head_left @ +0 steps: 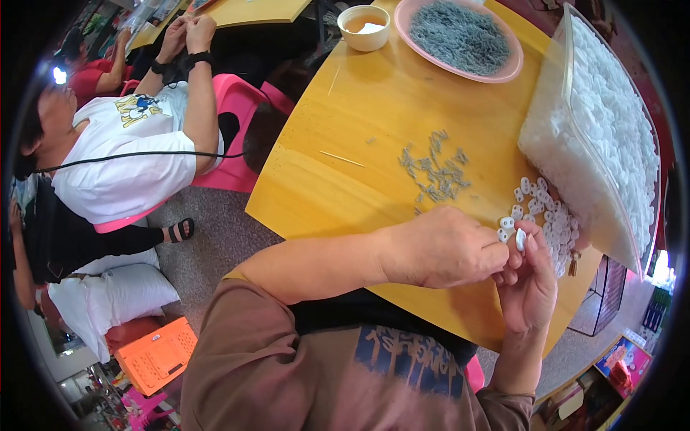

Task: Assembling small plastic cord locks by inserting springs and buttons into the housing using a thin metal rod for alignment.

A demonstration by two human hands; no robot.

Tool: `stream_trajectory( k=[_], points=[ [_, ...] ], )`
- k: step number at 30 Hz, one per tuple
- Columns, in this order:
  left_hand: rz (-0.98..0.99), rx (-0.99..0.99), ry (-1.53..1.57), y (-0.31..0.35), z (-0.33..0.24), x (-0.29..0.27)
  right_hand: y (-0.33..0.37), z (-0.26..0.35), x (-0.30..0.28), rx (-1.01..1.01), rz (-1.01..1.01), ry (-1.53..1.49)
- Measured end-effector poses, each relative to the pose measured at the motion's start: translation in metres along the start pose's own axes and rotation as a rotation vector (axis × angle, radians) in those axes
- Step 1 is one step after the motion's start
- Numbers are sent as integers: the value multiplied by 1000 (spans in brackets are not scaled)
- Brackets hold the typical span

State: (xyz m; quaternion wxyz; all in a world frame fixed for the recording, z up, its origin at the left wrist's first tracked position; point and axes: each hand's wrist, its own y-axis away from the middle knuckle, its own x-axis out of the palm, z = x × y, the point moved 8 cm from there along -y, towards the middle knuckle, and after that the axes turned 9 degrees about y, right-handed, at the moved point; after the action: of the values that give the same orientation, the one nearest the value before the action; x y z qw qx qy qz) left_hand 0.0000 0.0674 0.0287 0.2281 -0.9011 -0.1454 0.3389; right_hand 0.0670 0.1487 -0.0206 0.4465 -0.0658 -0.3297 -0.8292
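My right hand pinches a small white plastic piece between thumb and finger. Pressed up close to it is my left hand, its fingers closed together; whatever they grip is hidden from this view. Just beyond my hands lies a loose pile of small white two-holed plastic pieces on the yellow table. A scatter of small grey pins rests on the tabletop, past my left hand.
A large clear bin full of white pieces leans at the right. Farther back stand a pink bowl heaped with grey pins and a cup of brownish liquid. A toothpick lies left. Another person sits across the left side.
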Motion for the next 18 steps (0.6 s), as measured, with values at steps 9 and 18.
stream_trajectory(
  k=[9, 18],
  points=[
    [20, -132, 89, -3, 9, -6, 5, 23, 16, -259, 98, 228],
    [-143, -491, 847, 6, 27, -9, 18, 25, 21, -409, 264, 403]
  ],
)
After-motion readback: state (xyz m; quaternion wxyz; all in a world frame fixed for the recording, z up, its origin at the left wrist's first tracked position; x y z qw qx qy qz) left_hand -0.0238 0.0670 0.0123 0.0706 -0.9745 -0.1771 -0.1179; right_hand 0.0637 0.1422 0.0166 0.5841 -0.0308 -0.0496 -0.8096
